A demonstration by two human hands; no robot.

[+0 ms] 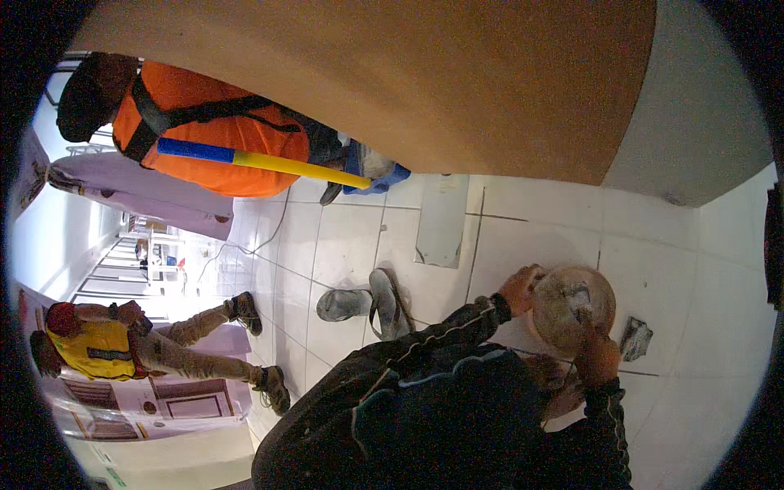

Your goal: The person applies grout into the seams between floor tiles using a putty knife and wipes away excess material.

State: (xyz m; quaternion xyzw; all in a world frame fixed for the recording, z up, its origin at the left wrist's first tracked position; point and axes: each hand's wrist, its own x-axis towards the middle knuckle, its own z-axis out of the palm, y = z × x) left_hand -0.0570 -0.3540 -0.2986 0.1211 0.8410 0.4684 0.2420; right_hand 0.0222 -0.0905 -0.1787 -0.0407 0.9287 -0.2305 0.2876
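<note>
A round, shallow bowl (549,322) with a grey-brown, dusty inside stands on the white tiled floor. My left hand (518,292) is closed on its rim at the left side. My right hand (598,359) comes in over the near right rim, its fingers wrapped round a small flat-bladed tool like a putty knife (578,300). The pale blade rests inside the bowl against the greyish stuff there. Much of the handle is hidden by my fingers. A crumpled grey scrap (635,339) lies just right of the bowl.
Grey flip-flops (390,304) and a flat grey panel (442,220) lie on the floor. A brown wooden board (457,90) spans the top. One person in orange (204,131) is beside a blue-and-yellow pole (261,162); another wears a yellow vest (98,347). A cable (273,233) trails behind.
</note>
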